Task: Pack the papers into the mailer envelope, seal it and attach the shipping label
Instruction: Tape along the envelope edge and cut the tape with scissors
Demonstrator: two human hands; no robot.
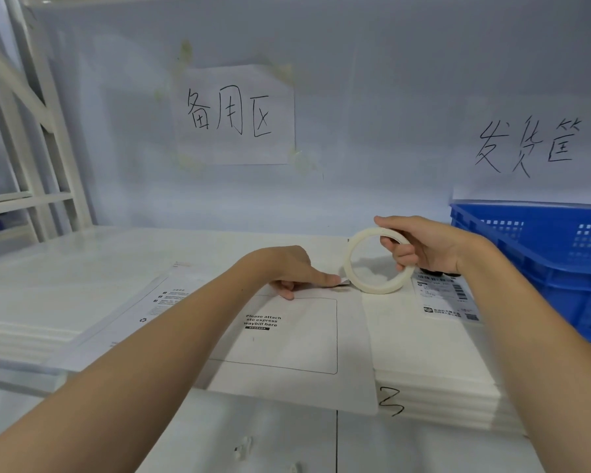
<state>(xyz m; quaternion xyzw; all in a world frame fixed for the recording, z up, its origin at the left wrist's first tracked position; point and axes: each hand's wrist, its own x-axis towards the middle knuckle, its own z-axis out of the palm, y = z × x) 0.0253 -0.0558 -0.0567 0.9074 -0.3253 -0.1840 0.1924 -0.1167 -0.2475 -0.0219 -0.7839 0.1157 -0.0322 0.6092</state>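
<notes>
On the white table [116, 254] in front of you lies the mailer envelope [297, 353], flat, its printed waybill box facing up with the words "Please attach sto express waybill here" inside the frame. Your left hand [287, 271] rests at the envelope's far edge, most fingers curled under and the forefinger stretched out to the right, its tip pressing down on what looks like the free end of the tape. Your right hand [420, 247] holds the roll of tape [376, 264] upright on its edge just beyond the envelope's far right corner, thumb over the top of the ring and fingers hooked through its hole, so the grip is closed on the roll. Just right of the roll, partly under your right wrist, the shipping label [447, 298] lies flat on a stack of white sheets [451, 387], apart from the envelope. Another printed mailer [144, 302] lies to the left, under your left forearm. At the far right stands a blue plastic crate [543, 240]. Two handwritten paper signs [236, 114] are fixed to the back wall.
</notes>
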